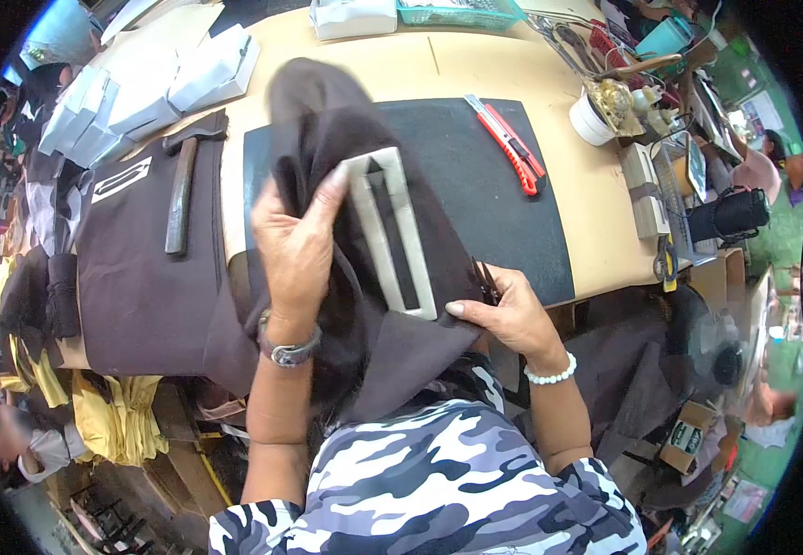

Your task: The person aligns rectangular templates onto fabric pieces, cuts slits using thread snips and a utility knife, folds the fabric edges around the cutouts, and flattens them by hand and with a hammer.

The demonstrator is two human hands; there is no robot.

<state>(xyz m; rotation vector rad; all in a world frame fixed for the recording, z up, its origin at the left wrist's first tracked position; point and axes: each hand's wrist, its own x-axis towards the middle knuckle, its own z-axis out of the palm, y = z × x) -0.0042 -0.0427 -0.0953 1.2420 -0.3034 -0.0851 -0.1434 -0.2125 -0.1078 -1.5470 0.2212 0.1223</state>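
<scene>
From the head view, dark cloth (351,254) is held mid-frame, its pale rectangular border (376,236) running lengthwise from upper left to lower right between the hands. The left hand (295,245) pinches cloth beside the upper end; the right hand (514,319), nearer the lower end, pinches there, with a dark tool (486,283), too small to identify.
</scene>
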